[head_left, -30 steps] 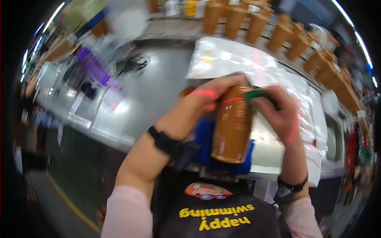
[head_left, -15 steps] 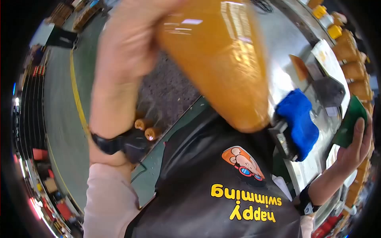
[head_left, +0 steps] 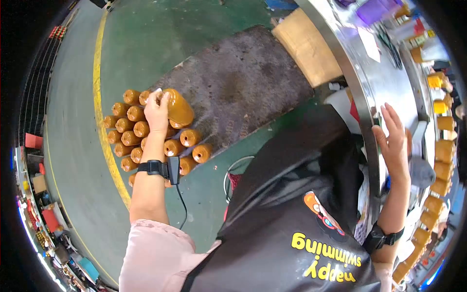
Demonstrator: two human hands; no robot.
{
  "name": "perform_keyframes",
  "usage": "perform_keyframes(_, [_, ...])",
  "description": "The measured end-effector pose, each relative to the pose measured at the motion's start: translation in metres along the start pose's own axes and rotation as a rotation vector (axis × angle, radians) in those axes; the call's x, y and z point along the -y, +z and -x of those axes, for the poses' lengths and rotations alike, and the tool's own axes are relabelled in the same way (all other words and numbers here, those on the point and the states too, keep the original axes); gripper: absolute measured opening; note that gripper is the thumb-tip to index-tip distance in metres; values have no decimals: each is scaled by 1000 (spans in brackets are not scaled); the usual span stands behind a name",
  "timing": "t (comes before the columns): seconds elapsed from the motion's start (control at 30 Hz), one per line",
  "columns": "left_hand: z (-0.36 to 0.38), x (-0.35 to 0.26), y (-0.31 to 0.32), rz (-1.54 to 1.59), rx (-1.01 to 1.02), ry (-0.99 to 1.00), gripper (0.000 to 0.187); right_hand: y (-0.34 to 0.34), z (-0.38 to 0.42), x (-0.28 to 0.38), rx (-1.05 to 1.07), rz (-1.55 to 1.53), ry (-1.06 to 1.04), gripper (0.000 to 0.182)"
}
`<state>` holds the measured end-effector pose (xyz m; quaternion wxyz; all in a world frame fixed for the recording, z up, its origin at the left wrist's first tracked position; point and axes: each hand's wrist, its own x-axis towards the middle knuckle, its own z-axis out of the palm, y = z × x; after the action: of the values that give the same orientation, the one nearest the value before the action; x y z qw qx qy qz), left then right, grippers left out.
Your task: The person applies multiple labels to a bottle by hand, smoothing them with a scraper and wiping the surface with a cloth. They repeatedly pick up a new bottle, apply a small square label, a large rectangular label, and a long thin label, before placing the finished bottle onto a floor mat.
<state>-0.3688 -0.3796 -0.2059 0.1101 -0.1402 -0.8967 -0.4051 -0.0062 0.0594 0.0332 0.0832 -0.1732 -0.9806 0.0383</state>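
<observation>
My left hand [head_left: 156,113] has its fingers closed round the narrow top of a glossy amber-brown piece [head_left: 181,109], which leans over the dark mottled board [head_left: 233,78]. Several similar brown cylinders [head_left: 141,129] stand in rows beside and below that hand on the board's left end. Some of them are hidden behind my wrist and its black strap. My right hand [head_left: 395,141] is over the edge of the metal workbench [head_left: 357,73], its fingers apart and nothing in them.
A tan cardboard piece [head_left: 309,46] lies at the board's far end. On the bench are a purple item [head_left: 377,10] and a grey object [head_left: 422,171]. More brown pieces [head_left: 443,151] line the far right. A yellow line [head_left: 97,97] crosses the green floor.
The view has swung left toward the board. My left hand has carried the brown piece from close to the camera down to the rows. My right hand no longer holds the green sheet.
</observation>
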Motion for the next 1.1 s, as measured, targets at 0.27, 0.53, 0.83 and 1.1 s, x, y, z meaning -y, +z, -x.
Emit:
perform_keyframes(0.27, [-70, 41, 8, -268, -54, 147, 33, 44, -78, 27, -23, 282, 28, 71])
perform_keyframes(0.53, [-181, 116, 16, -326, -38, -49, 39, 55, -95, 32, 4, 381, 108, 76])
perform_keyframes(0.83, [-217, 248, 50, -569, -49, -210, 43, 53, -99, 36, 56, 375, 180, 81])
perform_keyframes(1.1, [-208, 323, 80, -765, -26, -503, 40, 52, -93, 29, 75, 353, 166, 81])
